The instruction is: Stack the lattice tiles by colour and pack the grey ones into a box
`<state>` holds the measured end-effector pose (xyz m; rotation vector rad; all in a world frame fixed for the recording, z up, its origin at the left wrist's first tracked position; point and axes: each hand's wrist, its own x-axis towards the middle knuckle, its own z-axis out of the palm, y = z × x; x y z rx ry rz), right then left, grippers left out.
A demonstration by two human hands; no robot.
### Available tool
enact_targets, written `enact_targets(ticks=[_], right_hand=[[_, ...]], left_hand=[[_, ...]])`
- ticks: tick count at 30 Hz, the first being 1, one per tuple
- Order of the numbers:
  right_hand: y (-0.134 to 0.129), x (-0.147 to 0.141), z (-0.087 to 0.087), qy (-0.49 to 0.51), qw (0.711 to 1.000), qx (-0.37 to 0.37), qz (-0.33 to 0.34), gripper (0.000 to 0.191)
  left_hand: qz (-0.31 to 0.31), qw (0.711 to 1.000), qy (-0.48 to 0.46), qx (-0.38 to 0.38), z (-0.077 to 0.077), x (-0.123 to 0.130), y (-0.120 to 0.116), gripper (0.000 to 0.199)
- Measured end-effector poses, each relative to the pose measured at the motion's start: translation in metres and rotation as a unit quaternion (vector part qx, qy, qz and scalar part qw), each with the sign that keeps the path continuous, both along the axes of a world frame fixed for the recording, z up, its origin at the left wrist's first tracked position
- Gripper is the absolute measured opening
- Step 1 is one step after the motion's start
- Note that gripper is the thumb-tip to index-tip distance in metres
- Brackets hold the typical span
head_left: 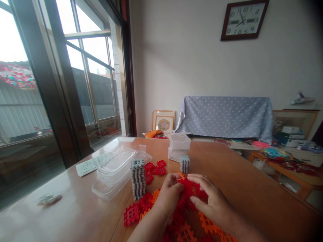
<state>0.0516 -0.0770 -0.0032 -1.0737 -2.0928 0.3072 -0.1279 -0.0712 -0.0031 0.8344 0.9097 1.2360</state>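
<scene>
Red and orange notched plastic squares [131, 214] lie in a loose heap on the wooden table, under and around both hands. My left hand [171, 191] is closed, thumb against fingers, on an orange piece [181, 175] at the top of the heap. My right hand [208, 193] is beside it with thumb and fingers apart, next to the red pieces [188, 188]. Left of my hands stands a tall stack of grey squares [138, 179]; a shorter grey stack [184, 164] stands behind them. More red pieces [160, 168] lie between the stacks.
Clear plastic lids or trays [113, 168] lie on the left of the table [232, 171], beside a paper sheet [91, 164]. Clear boxes [179, 142] are stacked near the far edge. A small packet [49, 198] lies far left. A low wooden stand [300, 174] is at the right.
</scene>
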Motion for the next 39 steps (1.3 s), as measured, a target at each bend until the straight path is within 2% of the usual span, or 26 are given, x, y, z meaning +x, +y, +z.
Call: enact_targets(ticks=[3, 9, 15, 19, 25, 34, 39], right_hand=[[-0.002, 0.002, 0.004, -0.017, 1.000, -0.003, 0.006, 0.061], [0.002, 0.010, 0.007, -0.001, 0.999, -0.040, 0.005, 0.050], [0.029, 0.058, 0.001, 0.071, 0.985, -0.126, -0.099, 0.047], [0.047, 0.083, -0.015, 0.085, 0.978, -0.154, -0.109, 0.051], [0.046, 0.080, -0.022, 0.056, 0.974, -0.192, -0.105, 0.051], [0.045, 0.075, -0.027, 0.039, 0.979, -0.182, -0.079, 0.049], [0.042, 0.077, -0.023, 0.037, 0.978, -0.188, -0.082, 0.051]], left_hand=[[-0.021, 1.000, -0.003, 0.008, -0.003, 0.003, 0.000, 0.043], [-0.051, 0.998, 0.017, 0.017, -0.004, 0.004, -0.001, 0.048], [-0.002, 0.996, 0.077, 0.033, 0.007, -0.005, -0.001, 0.048], [0.023, 0.996, 0.081, 0.034, 0.008, -0.010, 0.004, 0.048], [0.043, 0.995, 0.081, 0.031, 0.006, -0.016, 0.010, 0.053], [0.035, 0.993, 0.107, 0.040, 0.006, -0.022, 0.013, 0.046], [0.040, 0.991, 0.114, 0.051, 0.009, -0.024, 0.011, 0.043]])
